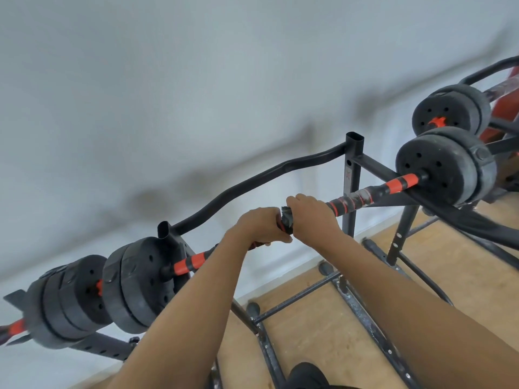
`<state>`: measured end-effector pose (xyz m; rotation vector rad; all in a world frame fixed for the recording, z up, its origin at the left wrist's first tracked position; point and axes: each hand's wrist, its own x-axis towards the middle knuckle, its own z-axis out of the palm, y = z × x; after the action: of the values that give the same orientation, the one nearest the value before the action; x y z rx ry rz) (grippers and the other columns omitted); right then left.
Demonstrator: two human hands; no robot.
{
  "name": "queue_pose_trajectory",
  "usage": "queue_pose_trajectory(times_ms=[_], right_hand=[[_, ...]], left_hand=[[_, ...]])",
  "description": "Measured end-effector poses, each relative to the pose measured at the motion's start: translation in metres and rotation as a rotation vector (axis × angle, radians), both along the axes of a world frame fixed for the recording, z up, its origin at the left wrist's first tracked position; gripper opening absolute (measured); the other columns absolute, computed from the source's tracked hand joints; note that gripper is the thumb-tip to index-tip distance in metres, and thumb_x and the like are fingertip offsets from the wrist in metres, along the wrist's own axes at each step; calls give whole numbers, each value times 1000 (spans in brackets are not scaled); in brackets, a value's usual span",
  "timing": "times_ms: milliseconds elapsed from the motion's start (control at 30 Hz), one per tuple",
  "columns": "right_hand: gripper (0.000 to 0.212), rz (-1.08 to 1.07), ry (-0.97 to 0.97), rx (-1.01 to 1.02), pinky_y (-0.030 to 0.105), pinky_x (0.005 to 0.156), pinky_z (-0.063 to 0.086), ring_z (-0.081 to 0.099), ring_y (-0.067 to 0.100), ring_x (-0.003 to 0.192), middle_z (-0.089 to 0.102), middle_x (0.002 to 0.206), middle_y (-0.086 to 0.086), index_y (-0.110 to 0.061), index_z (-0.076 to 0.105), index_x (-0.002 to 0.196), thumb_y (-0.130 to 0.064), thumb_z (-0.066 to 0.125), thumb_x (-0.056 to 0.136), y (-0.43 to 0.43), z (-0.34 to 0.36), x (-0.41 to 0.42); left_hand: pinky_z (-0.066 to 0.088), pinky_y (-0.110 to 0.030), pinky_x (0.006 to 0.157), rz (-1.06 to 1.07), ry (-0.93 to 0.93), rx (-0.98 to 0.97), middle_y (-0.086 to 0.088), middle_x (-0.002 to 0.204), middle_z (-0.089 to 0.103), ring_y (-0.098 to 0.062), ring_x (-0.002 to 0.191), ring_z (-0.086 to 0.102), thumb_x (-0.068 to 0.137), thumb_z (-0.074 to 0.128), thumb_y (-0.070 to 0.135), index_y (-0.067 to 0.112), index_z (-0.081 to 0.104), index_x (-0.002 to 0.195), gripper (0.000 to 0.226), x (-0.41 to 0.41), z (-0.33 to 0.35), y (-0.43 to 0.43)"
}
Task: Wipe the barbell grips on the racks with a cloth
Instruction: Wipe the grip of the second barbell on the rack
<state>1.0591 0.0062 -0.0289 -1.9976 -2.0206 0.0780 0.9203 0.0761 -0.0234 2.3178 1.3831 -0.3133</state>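
Barbell [393, 186]: orange-and-black banded grip, black plates, lying diagonally across frame centre on black rack [354, 153]. Cloth [287, 221]: dark, bunched around mid-bar.

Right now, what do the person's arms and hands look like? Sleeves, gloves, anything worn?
Nothing worn that shows. Left hand and right hand are bare: no gloves, rings, watch or wristband. No sleeve in view on either arm up to the frame edge.

No word, number or brand can be read anywhere. The black steel upright post of the rack [352, 192] bears a small reddish mark just below its open top, too blurred to make out. The dark grey round weight plate [446, 167] to the right of it has a raised oval badge on its rim, with no legible lettering.
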Motion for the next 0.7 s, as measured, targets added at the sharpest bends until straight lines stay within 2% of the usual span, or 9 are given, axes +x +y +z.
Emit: queue_pose_trajectory(times_ms=[100, 167, 233, 300, 367, 500, 567, 633, 700], right_hand=[[30, -9, -35, 17, 32, 76, 48, 53, 18, 85, 49, 94, -1, -16, 55, 112, -22, 68, 86, 3, -1, 1], [27, -16, -50, 35, 33, 77, 49, 55, 20, 86, 54, 96, 0, -16, 56, 112, -21, 65, 87, 3, -1, 1], [23, -13, -66, 50, 34, 77, 49, 58, 21, 88, 58, 98, 1, -17, 56, 111, -21, 62, 89, 2, -1, -3], [20, -9, -73, 61, 34, 76, 47, 58, 22, 88, 59, 100, 2, -16, 56, 110, -21, 60, 91, 0, 0, -5], [20, -5, -54, 55, 34, 75, 46, 59, 22, 88, 59, 101, 3, -15, 55, 111, -20, 59, 91, -4, 0, -4], [28, 27, 14, -20, 32, 70, 45, 60, 23, 90, 59, 103, 5, -14, 55, 113, -20, 67, 88, -6, 7, -1], [33, 38, -18, -27, 32, 68, 45, 60, 22, 89, 59, 103, 4, -15, 56, 113, -21, 71, 85, -6, 9, -1], [28, 35, -47, 3, 32, 67, 42, 60, 23, 88, 59, 102, 4, -15, 56, 112, -19, 67, 86, -5, 6, -1], [22, 24, -75, 35, 32, 67, 40, 56, 22, 82, 59, 100, 4, -15, 57, 110, -19, 61, 89, -3, 3, -1]], left_hand=[[63, -32, 69, 104, -45, -80, 3, 68, 73, -14, 56, 71, 85, 66, 31, 14, 71, 85, 18, 6, -6, -4], [55, -29, 59, 101, -9, 216, 4, 60, 64, -17, 51, 61, 85, 59, 30, 16, 62, 71, 20, 6, -17, -13], [45, -27, 53, 45, 18, 580, 7, 57, 55, -18, 49, 55, 90, 55, 28, 19, 54, 70, 22, 1, -34, -30], [40, -26, 52, 12, -23, 773, 8, 56, 51, -18, 47, 51, 92, 56, 25, 21, 52, 74, 19, -2, -42, -42], [41, -27, 56, 9, -4, 690, 9, 60, 55, -20, 54, 57, 91, 55, 29, 23, 54, 78, 14, 1, -38, -37], [56, -30, 74, 3, 44, 35, 13, 76, 73, -5, 64, 72, 81, 72, 49, 34, 64, 96, 22, 0, -5, -5], [61, -36, 79, 54, -29, -171, 9, 82, 77, -8, 64, 75, 84, 74, 42, 25, 71, 100, 24, 0, -3, -1], [65, -36, 74, 105, -15, -120, 2, 70, 75, -15, 56, 72, 86, 66, 29, 13, 72, 85, 17, 3, -6, -7], [61, -33, 64, 127, 15, 159, 1, 61, 69, -18, 52, 67, 84, 57, 29, 14, 67, 73, 21, 6, -11, -20]])
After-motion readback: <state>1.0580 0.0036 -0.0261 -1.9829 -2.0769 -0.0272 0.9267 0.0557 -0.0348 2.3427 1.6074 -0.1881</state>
